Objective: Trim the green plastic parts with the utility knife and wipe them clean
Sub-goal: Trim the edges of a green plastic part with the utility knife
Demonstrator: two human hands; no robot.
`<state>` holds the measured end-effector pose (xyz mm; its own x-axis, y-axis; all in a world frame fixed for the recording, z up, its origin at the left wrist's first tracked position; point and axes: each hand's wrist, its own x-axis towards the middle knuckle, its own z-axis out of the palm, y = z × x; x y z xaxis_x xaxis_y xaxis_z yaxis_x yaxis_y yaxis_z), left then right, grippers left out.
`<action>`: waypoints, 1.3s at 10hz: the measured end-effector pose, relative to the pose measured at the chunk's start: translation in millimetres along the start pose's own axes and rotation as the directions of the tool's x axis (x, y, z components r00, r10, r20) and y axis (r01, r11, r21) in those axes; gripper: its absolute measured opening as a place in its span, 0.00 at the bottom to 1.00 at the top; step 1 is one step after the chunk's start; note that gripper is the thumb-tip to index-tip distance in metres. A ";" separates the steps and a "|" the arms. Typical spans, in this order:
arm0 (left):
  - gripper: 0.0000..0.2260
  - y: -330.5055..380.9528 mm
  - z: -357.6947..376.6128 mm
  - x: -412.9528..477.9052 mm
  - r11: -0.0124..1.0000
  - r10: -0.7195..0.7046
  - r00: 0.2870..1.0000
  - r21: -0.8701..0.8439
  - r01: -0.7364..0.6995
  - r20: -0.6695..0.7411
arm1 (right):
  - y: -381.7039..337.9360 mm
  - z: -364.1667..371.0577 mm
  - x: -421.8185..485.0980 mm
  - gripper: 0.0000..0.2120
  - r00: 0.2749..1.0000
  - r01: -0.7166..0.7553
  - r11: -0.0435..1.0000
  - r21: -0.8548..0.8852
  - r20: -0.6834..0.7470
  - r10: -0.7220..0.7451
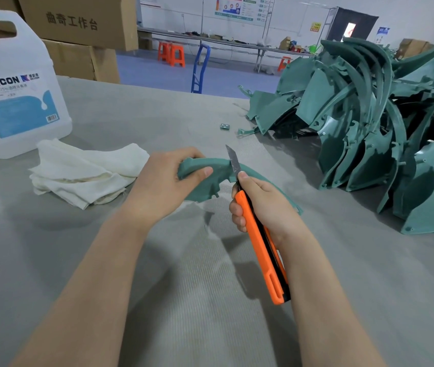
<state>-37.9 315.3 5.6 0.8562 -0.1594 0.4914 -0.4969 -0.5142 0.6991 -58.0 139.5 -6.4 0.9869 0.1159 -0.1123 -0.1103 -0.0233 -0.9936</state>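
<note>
Part: your left hand [161,181] curls its fingers around one end of a curved, matte green plastic part [211,181] at frame centre.
Knife: your right hand [263,205] is wrapped round the orange utility knife [262,247], and the thin grey blade [233,160] crosses the part's upper edge.
Cloth: the soft white rag [86,173] lies folded and rumpled, left of your hands.
Jug: the translucent plastic jug [12,88] with a blue label stands upper left.
Pile: tangled green parts [369,123], all curved ribs and shells, fill the right side.
Table: everything sits on a grey ribbed mat [184,300].
</note>
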 end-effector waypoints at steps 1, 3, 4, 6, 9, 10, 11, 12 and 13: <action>0.03 -0.5 -0.4 -0.1 1.000 -0.001 1.000 -0.003 0.001 0.008 | 0.8 -0.7 0.8 0.18 1.000 -0.005 1.000 0.007 0.007 0.005; 0.03 -1.4 -1.4 0.2 1.000 0.005 1.000 0.004 -0.005 0.014 | -0.3 0.0 -0.8 0.17 1.000 -0.009 1.000 -0.003 0.018 0.009; 0.03 -1.7 -0.6 0.9 1.000 0.015 0.999 0.026 -0.016 0.030 | -3.3 7.9 -4.3 0.18 0.997 -0.007 1.000 0.024 0.078 0.005; 0.03 -2.7 -1.2 0.6 1.000 0.016 0.999 -0.002 -0.016 0.030 | -7.0 23.1 -9.2 0.19 0.977 0.042 0.990 0.134 0.200 -0.069; 0.03 -2.8 -0.8 0.4 0.999 -0.032 0.999 0.003 0.032 0.028 | -4.9 -8.3 -5.2 0.17 0.993 -0.032 0.998 0.054 -0.110 0.037; 0.03 -1.5 -0.9 0.2 1.000 -0.028 0.999 0.001 0.028 0.025 | -3.6 -3.1 -3.6 0.18 0.995 -0.061 0.998 0.010 -0.075 0.062; 0.03 0.8 -0.2 0.0 1.000 -0.020 0.999 0.010 0.019 0.027 | -3.6 0.7 -4.4 0.17 0.998 -0.058 0.998 -0.005 -0.028 0.058; 0.03 1.8 -0.7 0.2 1.000 -0.007 1.000 0.024 0.006 0.027 | -5.5 6.6 -6.4 0.17 0.999 -0.040 0.999 -0.029 0.019 0.041; 0.03 1.6 -0.9 0.5 1.000 0.006 0.999 0.026 -0.007 0.034 | -8.2 13.6 -9.2 0.18 0.998 -0.025 0.999 -0.036 0.063 0.027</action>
<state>-38.5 315.1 7.4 0.8576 -0.1912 0.4775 -0.4989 -0.5351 0.6817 -67.7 152.1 2.6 0.9742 0.1774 -0.1394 -0.1302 -0.0623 -0.9895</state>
